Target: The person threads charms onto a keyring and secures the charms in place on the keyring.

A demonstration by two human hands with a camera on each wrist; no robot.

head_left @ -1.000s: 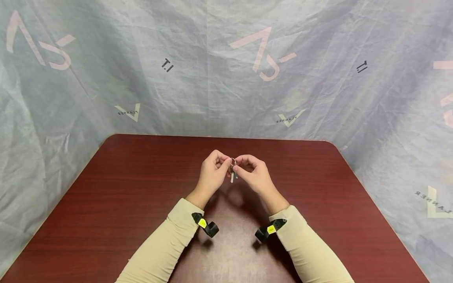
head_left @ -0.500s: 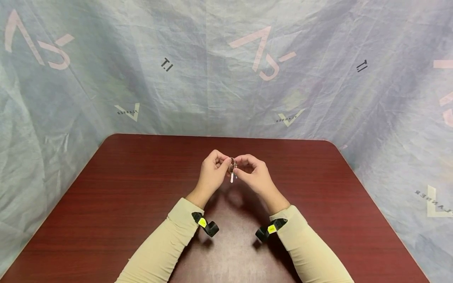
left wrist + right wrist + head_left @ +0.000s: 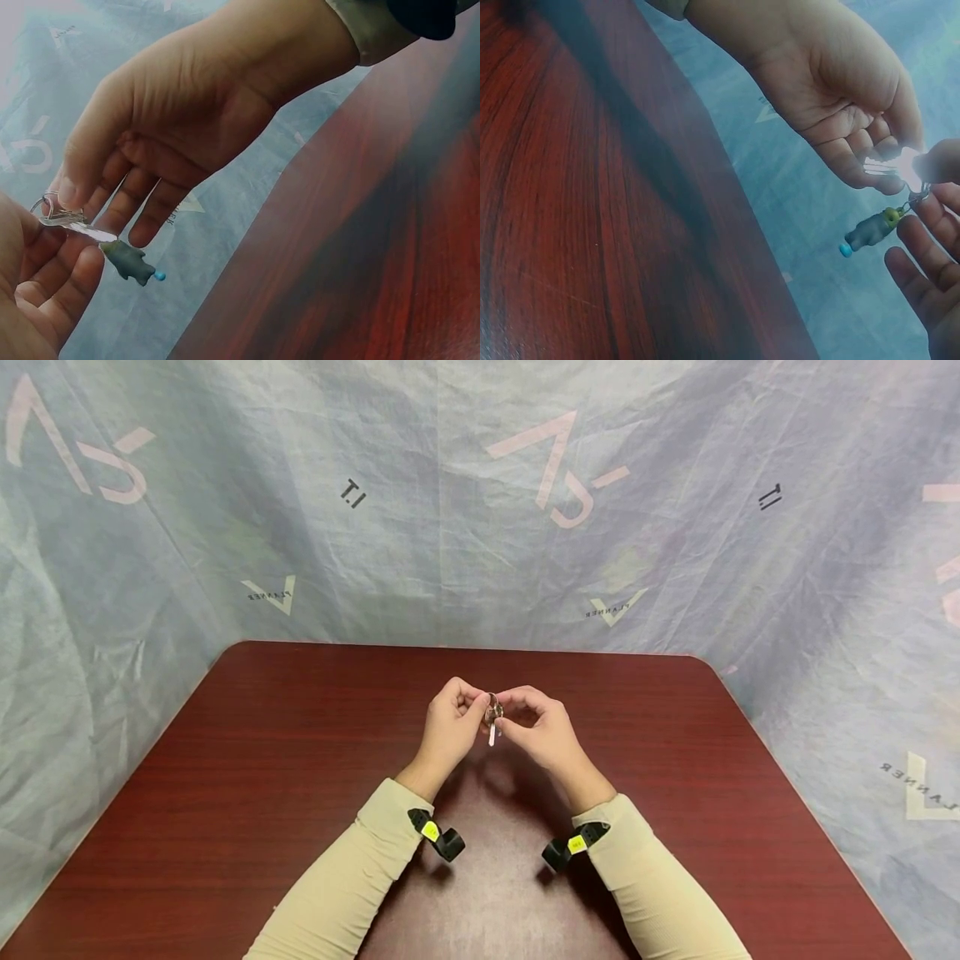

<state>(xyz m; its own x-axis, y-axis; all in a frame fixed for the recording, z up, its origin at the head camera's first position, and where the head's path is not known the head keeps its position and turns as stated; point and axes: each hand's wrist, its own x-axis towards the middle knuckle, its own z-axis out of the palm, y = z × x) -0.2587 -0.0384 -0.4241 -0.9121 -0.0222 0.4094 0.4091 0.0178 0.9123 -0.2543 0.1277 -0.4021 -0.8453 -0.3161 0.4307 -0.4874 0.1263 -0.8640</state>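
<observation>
In the head view my left hand and right hand meet over the table, thumbs and fingertips pinching a small key ring from either side. A bright silver key hangs down between them. The left wrist view shows the metal ring at the right thumb tip and the key below it. From the ring dangles a dark grey-green charm tipped with a blue bead. The right wrist view shows this charm with a yellow-green bead at its upper end. Fingers partly hide the ring.
A dark red wooden table lies beneath both arms. Grey printed fabric hangs behind it and along both sides. Black wrist cameras are strapped over the beige sleeves.
Both hands stay almost in place. Between the fingertips the ring and key have turned slightly; the key's face now catches the light, and the charm shows less in the head view.
</observation>
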